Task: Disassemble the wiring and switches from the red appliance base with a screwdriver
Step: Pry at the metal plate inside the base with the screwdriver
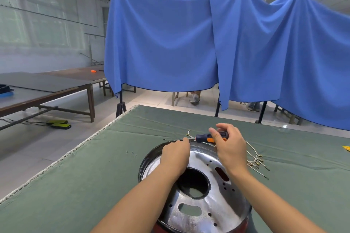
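Note:
The round appliance base [212,206] lies on the green cloth, its shiny metal inner plate facing up, red showing at its lower rim. A screwdriver [203,137] with a black and orange handle lies level above the base's far rim, shaft pointing left. My right hand [229,145] grips its handle. My left hand [175,155] is over the far left part of the base, fingertips pinching the metal shaft. Loose pale wires [255,159] with metal terminals lie on the cloth to the right of the base.
Three small screws [132,153] lie on the cloth left of the base. The green-covered table [94,176] ends with a frayed edge on the left. A yellow object [346,148] sits at the far right edge. Blue drapes hang behind; other tables stand left.

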Action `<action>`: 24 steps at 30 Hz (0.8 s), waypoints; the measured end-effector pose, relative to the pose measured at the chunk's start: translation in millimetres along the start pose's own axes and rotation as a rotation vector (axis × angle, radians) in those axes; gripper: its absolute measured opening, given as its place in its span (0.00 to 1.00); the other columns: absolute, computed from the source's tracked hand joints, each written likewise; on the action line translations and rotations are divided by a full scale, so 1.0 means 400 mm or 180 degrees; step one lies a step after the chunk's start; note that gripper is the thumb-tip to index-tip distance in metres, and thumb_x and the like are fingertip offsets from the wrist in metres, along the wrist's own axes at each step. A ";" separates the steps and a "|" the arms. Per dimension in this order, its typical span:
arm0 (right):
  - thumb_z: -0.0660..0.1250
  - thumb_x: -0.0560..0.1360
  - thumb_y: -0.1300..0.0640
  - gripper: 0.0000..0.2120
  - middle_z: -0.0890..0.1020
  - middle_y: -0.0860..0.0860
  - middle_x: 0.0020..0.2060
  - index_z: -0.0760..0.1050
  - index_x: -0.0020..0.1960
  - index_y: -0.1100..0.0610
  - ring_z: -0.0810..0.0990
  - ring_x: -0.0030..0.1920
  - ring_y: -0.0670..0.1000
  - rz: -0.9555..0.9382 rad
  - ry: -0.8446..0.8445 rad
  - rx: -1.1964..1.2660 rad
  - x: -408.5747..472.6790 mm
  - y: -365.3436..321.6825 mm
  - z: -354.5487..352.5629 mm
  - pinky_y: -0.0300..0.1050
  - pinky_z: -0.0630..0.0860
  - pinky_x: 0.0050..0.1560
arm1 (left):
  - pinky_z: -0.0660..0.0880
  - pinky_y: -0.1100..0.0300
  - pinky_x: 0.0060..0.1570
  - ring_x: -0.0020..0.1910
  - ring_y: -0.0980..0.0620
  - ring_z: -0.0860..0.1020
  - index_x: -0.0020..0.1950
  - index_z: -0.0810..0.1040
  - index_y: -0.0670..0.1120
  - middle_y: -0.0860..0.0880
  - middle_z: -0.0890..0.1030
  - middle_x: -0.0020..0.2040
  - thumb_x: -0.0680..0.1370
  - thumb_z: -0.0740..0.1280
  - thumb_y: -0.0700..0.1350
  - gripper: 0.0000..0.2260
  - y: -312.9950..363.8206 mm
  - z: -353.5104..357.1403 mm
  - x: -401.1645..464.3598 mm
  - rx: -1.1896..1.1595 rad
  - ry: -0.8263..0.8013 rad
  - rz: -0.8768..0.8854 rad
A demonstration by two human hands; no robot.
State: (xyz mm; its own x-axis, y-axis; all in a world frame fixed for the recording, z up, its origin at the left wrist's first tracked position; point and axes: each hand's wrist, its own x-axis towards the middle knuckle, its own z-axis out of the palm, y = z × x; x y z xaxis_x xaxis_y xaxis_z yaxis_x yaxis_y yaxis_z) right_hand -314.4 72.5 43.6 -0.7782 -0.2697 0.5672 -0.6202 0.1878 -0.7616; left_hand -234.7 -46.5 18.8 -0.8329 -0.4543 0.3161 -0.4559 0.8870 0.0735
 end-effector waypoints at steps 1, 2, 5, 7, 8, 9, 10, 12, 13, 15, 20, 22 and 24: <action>0.70 0.75 0.52 0.09 0.78 0.48 0.46 0.78 0.52 0.55 0.75 0.43 0.41 -0.0049 -0.0153 -0.0093 -0.003 0.001 0.003 0.28 0.67 0.42 | 0.64 0.54 0.40 0.53 0.40 0.78 0.56 0.67 0.43 0.43 0.79 0.54 0.75 0.60 0.35 0.11 0.000 0.000 0.000 0.0025 -0.0001 0.0012; 0.71 0.74 0.53 0.08 0.78 0.48 0.45 0.78 0.51 0.54 0.76 0.44 0.43 -0.0130 -0.0282 -0.0194 -0.008 0.000 0.005 0.32 0.67 0.43 | 0.64 0.54 0.40 0.53 0.40 0.78 0.56 0.67 0.43 0.43 0.79 0.54 0.75 0.60 0.35 0.11 0.000 0.002 0.000 0.0042 0.0007 0.0021; 0.70 0.74 0.53 0.04 0.78 0.46 0.45 0.78 0.49 0.52 0.75 0.45 0.46 -0.0401 -0.0572 -0.0524 -0.019 -0.003 0.008 0.38 0.67 0.45 | 0.65 0.54 0.41 0.54 0.41 0.78 0.59 0.66 0.43 0.43 0.79 0.56 0.76 0.59 0.35 0.12 0.000 0.005 0.006 0.0109 -0.0004 0.0085; 0.70 0.74 0.55 0.03 0.78 0.46 0.45 0.77 0.47 0.50 0.74 0.45 0.46 -0.0464 -0.0766 -0.0660 -0.027 -0.004 0.006 0.37 0.66 0.44 | 0.67 0.53 0.43 0.56 0.41 0.77 0.60 0.66 0.42 0.43 0.78 0.57 0.77 0.58 0.36 0.13 0.000 0.003 0.013 0.0186 -0.0086 0.0161; 0.69 0.74 0.55 0.04 0.77 0.46 0.45 0.76 0.47 0.49 0.75 0.45 0.46 -0.0435 -0.0890 -0.0733 -0.031 -0.004 0.004 0.38 0.66 0.44 | 0.69 0.53 0.46 0.57 0.41 0.77 0.61 0.66 0.41 0.42 0.78 0.58 0.77 0.58 0.36 0.12 0.000 0.003 0.018 0.0205 -0.0147 0.0191; 0.69 0.73 0.55 0.05 0.77 0.46 0.45 0.74 0.46 0.48 0.75 0.46 0.48 -0.0369 -0.1032 -0.0810 -0.035 -0.003 0.003 0.40 0.67 0.44 | 0.70 0.52 0.48 0.58 0.40 0.76 0.61 0.66 0.41 0.42 0.77 0.59 0.78 0.57 0.37 0.12 0.000 0.002 0.023 0.0204 -0.0216 0.0205; 0.68 0.72 0.55 0.06 0.76 0.46 0.45 0.72 0.46 0.47 0.75 0.47 0.49 -0.0280 -0.1182 -0.0888 -0.039 -0.002 0.004 0.42 0.69 0.45 | 0.70 0.51 0.50 0.58 0.40 0.76 0.61 0.66 0.41 0.42 0.77 0.59 0.78 0.57 0.37 0.11 0.000 0.001 0.028 0.0179 -0.0280 0.0201; 0.68 0.71 0.54 0.08 0.76 0.48 0.46 0.70 0.47 0.47 0.76 0.46 0.51 -0.0120 -0.1404 -0.1024 -0.043 0.000 0.007 0.46 0.72 0.47 | 0.68 0.52 0.49 0.59 0.41 0.75 0.60 0.66 0.41 0.42 0.77 0.59 0.78 0.57 0.39 0.10 0.002 0.001 0.036 0.0127 -0.0353 0.0169; 0.68 0.71 0.53 0.08 0.77 0.48 0.46 0.71 0.48 0.48 0.76 0.46 0.51 -0.0057 -0.1454 -0.1054 -0.043 0.001 0.009 0.46 0.73 0.46 | 0.68 0.53 0.48 0.59 0.41 0.75 0.59 0.66 0.41 0.43 0.77 0.59 0.78 0.57 0.39 0.10 0.003 0.003 0.037 0.0126 -0.0348 0.0159; 0.67 0.72 0.53 0.09 0.78 0.48 0.47 0.72 0.51 0.49 0.77 0.46 0.52 0.0055 -0.1512 -0.1049 -0.039 0.003 0.012 0.46 0.74 0.46 | 0.69 0.53 0.48 0.58 0.42 0.76 0.59 0.66 0.41 0.43 0.77 0.58 0.78 0.57 0.38 0.10 0.006 0.009 0.035 0.0163 -0.0295 0.0136; 0.67 0.71 0.53 0.11 0.80 0.48 0.49 0.72 0.53 0.48 0.78 0.47 0.51 0.0274 -0.1600 -0.0891 -0.034 0.003 0.014 0.47 0.76 0.48 | 0.71 0.53 0.49 0.57 0.43 0.77 0.58 0.69 0.41 0.44 0.78 0.57 0.77 0.58 0.37 0.10 0.009 0.021 0.037 0.0264 -0.0190 -0.0035; 0.67 0.71 0.54 0.12 0.80 0.48 0.49 0.72 0.54 0.49 0.78 0.48 0.51 0.0327 -0.1622 -0.0848 -0.034 0.003 0.012 0.48 0.76 0.49 | 0.72 0.54 0.50 0.57 0.43 0.77 0.58 0.72 0.42 0.44 0.78 0.57 0.76 0.59 0.37 0.11 0.009 0.023 0.039 0.0288 -0.0176 -0.0075; 0.67 0.71 0.55 0.12 0.80 0.49 0.49 0.71 0.54 0.49 0.78 0.48 0.51 0.0347 -0.1636 -0.0804 -0.034 0.002 0.012 0.47 0.76 0.49 | 0.71 0.54 0.48 0.56 0.43 0.78 0.58 0.73 0.43 0.44 0.79 0.56 0.77 0.59 0.40 0.10 0.003 0.026 0.039 0.0285 -0.0120 -0.0085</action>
State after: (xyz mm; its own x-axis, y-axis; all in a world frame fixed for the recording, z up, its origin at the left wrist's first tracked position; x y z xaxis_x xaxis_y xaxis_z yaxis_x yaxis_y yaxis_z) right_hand -304.0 71.9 33.8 -0.7302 -0.6480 0.2167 -0.5925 0.4426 -0.6730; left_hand -251.5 -53.3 14.1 -0.8305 -0.4820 0.2793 -0.5029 0.8643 -0.0039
